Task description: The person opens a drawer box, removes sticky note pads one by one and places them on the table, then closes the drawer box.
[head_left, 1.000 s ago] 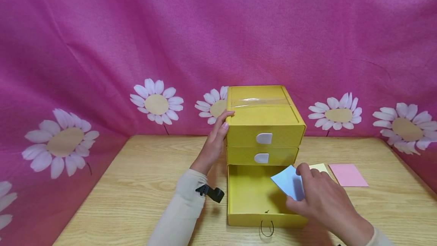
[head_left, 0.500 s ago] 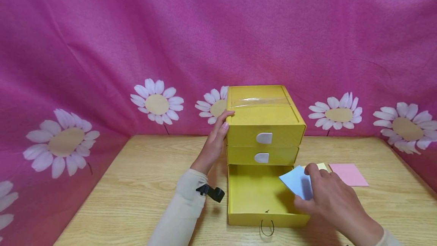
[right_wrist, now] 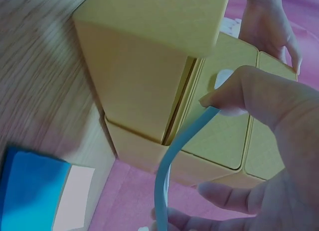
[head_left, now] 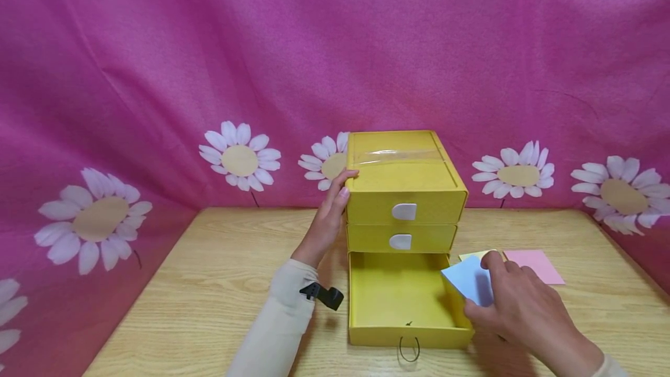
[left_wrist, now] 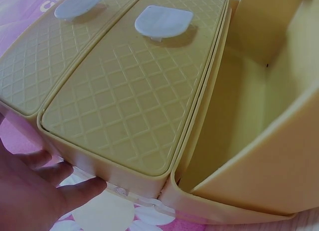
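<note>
In the head view my right hand (head_left: 531, 304) pinches a light blue pad of sticky notes (head_left: 469, 280) between thumb and fingers. The pad is tilted beside the right wall of a pulled-out bottom drawer (head_left: 403, 337). Seen edge-on in the right wrist view, the same pad (right_wrist: 164, 169) bows in a curve. My left hand (head_left: 325, 223) rests on the left side of the yellow drawer box (head_left: 408, 178), its fingertips at the top edge. In the left wrist view its fingers (left_wrist: 82, 195) lie along the side of the box.
Pale yellow paper (head_left: 471, 255) and a pink square pad (head_left: 536, 266) lie on the table right of the box. White tabs mark the two closed upper drawers; a thin wire loop (head_left: 409, 349) hangs from the bottom one. A pink flowered cloth (head_left: 335, 45) stands behind.
My right hand has moved to the right with the blue pad, from over the open drawer to its right edge. My left hand has stayed in place.
</note>
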{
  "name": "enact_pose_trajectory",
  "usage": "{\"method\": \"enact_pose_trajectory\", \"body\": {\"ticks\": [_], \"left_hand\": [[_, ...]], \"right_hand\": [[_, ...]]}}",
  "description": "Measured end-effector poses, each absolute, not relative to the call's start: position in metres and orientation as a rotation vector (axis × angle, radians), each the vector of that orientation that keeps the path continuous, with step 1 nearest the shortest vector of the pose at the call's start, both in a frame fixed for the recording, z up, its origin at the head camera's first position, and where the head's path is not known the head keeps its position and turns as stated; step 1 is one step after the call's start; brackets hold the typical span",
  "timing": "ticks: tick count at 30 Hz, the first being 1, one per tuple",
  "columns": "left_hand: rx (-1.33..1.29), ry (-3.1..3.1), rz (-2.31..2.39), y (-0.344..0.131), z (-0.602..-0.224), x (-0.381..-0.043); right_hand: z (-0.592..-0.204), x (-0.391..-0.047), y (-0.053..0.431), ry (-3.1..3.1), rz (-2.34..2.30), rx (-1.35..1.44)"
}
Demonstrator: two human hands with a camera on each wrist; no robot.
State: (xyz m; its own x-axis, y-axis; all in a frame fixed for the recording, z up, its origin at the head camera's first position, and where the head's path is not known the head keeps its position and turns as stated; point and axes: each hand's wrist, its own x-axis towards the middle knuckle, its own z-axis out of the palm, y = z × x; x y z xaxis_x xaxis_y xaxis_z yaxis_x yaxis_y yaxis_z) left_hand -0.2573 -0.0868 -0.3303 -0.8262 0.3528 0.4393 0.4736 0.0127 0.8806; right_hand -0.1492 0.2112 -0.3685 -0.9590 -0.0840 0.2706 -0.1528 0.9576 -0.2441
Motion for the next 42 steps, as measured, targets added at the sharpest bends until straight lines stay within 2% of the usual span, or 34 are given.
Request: {"method": "enact_pose_trajectory", "body": {"ticks": [42], "left_hand": [[-0.89,-2.183,-1.943,-0.088,-0.331,-0.258]], "right_hand": [[-0.382,-0.163,0.263,-3.077,0.309,-0.046]]}}
